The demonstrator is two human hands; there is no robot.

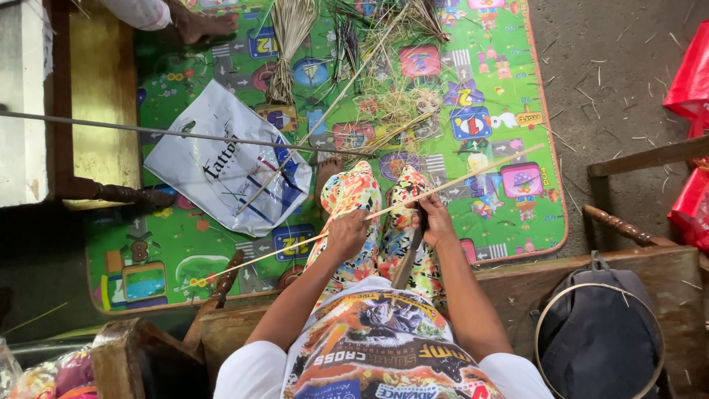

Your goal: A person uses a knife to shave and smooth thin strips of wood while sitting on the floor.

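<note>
Gripping a long, thin cane strip (384, 210) with both hands, a seated person works over a lap covered by bright floral trousers (354, 196). The pale strip runs on a slant from the lower left of the play mat (517, 96) up toward its right edge, crossing both knees. The left hand (346, 233) is closed over the strip above the left knee, fingers curled round it. The right hand (436, 220) is clamped at the point where the strip meets a dark, narrow tool (408, 258), possibly a knife, that slants back toward the body; how the fingers divide between tool and strip is hard to tell from this angle.

One bare foot (327, 174) of the person rests on the mat just ahead of the knees. Beside it, toward the mat's left half, lies a white plastic bag (221, 162) with a second thin stick across it. A loose heap of dried grass and fibre (384, 96) spreads over the mat's far middle, with a tied bundle (289, 44) near the far edge. Another person's bare foot (203, 24) shows at the far left corner. A dark backpack (598, 332) ringed by a thin hoop sits on a wooden bench (679, 273) at the person's right.
</note>
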